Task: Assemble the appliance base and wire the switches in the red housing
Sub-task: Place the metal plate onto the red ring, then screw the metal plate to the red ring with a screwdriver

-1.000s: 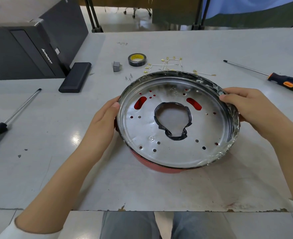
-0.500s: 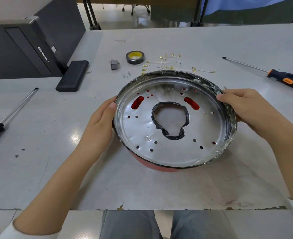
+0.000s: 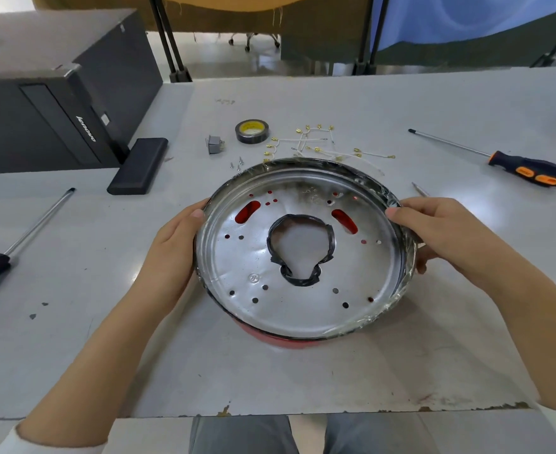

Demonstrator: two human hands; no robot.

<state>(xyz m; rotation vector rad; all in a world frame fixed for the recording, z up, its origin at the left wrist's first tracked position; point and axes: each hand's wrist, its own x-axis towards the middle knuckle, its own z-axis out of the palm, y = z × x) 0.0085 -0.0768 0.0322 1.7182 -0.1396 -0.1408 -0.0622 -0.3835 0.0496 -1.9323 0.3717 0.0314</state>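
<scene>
Head view: hands [image 3: 168, 253] grip plate [image 3: 243, 309] (tilted).

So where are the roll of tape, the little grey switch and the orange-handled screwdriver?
roll of tape [image 3: 252, 131], head view, on its dark outer ring.
grey switch [image 3: 214, 144], head view, on its body.
orange-handled screwdriver [image 3: 528, 167], head view, on the handle.

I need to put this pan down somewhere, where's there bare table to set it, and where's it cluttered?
Bare table lies left, between the green-handled screwdriver and the left hand, also along the near edge, and right, below the orange-handled screwdriver. Crowded behind the metal pan: switch, tape roll, screws, wires.
</scene>
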